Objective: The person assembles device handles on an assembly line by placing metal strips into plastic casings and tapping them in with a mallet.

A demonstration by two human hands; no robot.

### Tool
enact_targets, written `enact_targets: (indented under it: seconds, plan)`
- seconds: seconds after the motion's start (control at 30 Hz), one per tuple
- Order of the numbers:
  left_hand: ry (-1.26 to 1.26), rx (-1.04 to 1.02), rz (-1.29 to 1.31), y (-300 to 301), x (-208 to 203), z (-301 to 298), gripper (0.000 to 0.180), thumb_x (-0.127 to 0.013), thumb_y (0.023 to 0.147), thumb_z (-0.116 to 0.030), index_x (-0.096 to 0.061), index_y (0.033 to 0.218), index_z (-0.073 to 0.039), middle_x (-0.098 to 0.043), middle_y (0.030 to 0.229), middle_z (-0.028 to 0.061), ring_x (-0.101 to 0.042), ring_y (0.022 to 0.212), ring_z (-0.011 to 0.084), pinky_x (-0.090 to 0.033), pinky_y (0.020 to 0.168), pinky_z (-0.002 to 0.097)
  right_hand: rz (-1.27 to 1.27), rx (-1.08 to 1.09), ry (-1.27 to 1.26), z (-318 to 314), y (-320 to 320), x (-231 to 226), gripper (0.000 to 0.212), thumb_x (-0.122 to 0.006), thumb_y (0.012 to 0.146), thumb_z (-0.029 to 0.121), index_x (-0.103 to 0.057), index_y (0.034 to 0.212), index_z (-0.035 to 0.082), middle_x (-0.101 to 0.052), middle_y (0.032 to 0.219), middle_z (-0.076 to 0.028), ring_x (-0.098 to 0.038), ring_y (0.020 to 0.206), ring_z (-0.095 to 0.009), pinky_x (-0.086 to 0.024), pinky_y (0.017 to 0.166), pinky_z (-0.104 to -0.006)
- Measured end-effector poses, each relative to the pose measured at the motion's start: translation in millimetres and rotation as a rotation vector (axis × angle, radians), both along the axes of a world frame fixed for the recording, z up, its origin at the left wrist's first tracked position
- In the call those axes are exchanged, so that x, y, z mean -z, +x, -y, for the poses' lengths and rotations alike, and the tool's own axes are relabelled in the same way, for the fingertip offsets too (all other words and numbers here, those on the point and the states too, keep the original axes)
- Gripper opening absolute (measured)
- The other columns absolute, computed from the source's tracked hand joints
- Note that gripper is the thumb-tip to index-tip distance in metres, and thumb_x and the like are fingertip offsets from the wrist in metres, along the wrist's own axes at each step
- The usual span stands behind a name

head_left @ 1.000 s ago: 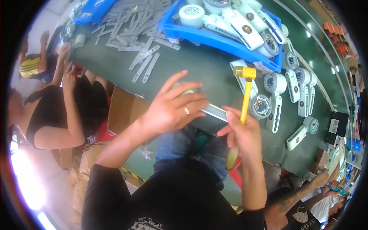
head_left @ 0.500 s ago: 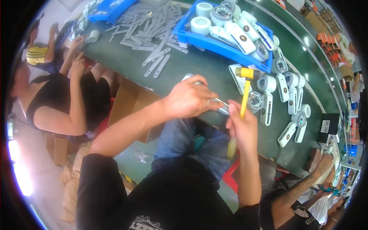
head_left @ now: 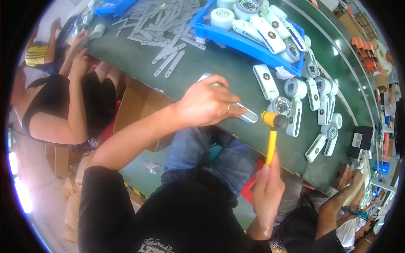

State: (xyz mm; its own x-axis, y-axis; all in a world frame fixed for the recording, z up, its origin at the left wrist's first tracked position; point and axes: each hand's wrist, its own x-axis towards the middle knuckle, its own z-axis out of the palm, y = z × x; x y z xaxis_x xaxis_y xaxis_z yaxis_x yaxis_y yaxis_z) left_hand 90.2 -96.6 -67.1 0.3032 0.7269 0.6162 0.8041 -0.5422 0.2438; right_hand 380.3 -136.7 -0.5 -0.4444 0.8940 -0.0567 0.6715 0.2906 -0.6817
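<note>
My left hand (head_left: 206, 103) presses a long white handle-shaped piece (head_left: 249, 116) against the green table near its front edge, fingers wrapped over it. The rounded end of that piece shows beyond my fingers with a grey strip along its face; its middle is hidden under the hand. My right hand (head_left: 268, 189) is closed round the yellow shaft of a small mallet (head_left: 271, 145). The mallet's yellow and black head is up, just right of the piece and apart from it. Close behind it lies a white device (head_left: 265, 82) with a round badge.
A blue bin (head_left: 244, 46) full of white devices with round heads stands at the back. Several similar devices (head_left: 312, 95) lie to the right, by a black box (head_left: 362, 141). Many grey strips (head_left: 168, 59) are spread at the back left. People sit on both sides.
My right hand has moved down and back from the piece, now gripping the mallet low on its shaft. The mallet head has dropped lower. My left hand stays on the piece.
</note>
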Motion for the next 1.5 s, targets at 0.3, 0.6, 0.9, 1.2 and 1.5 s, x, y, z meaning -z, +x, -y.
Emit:
enact_targets:
  seconds: [0.3,0.6,0.9,1.2,1.5]
  plan:
    - [-0.055,0.004,-0.027,-1,-5,1,0.022,-0.084,0.085,-0.025,-0.085,0.106,-0.024,-0.079,0.099,-0.0033,-0.072,0.086,0.0154,-0.053,0.095,0.035,0.141,-0.059,0.012,-6,-4,11,0.052,-0.05,0.11,0.008,-0.041,0.16,-0.002,-0.063,0.074,-0.018,-0.067,0.061,-0.03,-0.052,0.06,-0.0399]
    - [-0.059,0.019,0.024,-1,-4,1,0.022,-0.085,0.085,-0.025,-0.085,0.107,-0.022,-0.079,0.098,-0.0043,-0.072,0.083,0.0164,-0.054,0.095,0.0356,0.069,-0.092,-0.023,-2,5,3,0.054,-0.053,0.108,0.009,-0.04,0.161,0.001,-0.068,0.087,-0.03,-0.071,0.076,-0.046,-0.054,0.064,-0.0483]
    - [-0.131,0.292,-0.221,-6,-41,-18,0.031,-0.077,0.074,-0.01,-0.083,0.104,-0.013,-0.067,0.129,0.0073,-0.051,0.136,0.0294,-0.032,0.126,0.053,-0.143,0.056,-0.316,-2,15,0,0.055,-0.047,0.114,0.015,-0.033,0.165,0.003,-0.06,0.072,-0.007,-0.059,0.058,-0.014,-0.047,0.054,-0.0322]
    - [-0.232,-0.297,0.223,-24,-4,63,0.07,-0.087,0.085,-0.018,-0.061,0.149,-0.013,-0.066,0.14,0.0117,-0.057,0.13,0.0374,-0.044,0.113,0.0504,-0.24,-0.013,-0.32,2,-13,0,0.053,-0.041,0.117,0.021,-0.034,0.166,0.002,-0.056,0.07,-0.002,-0.053,0.058,-0.007,-0.044,0.055,-0.0252]
    - [-0.498,-0.364,0.674,-24,5,51,0.119,-0.084,0.087,-0.006,0.001,0.171,-0.005,-0.078,0.107,0.0106,-0.067,0.121,0.0356,-0.047,0.114,0.0457,-0.199,-0.097,-0.206,-3,-55,-32,0.05,-0.045,0.113,0.013,-0.041,0.16,-0.004,-0.058,0.072,-0.006,-0.056,0.061,-0.013,-0.046,0.058,-0.031]
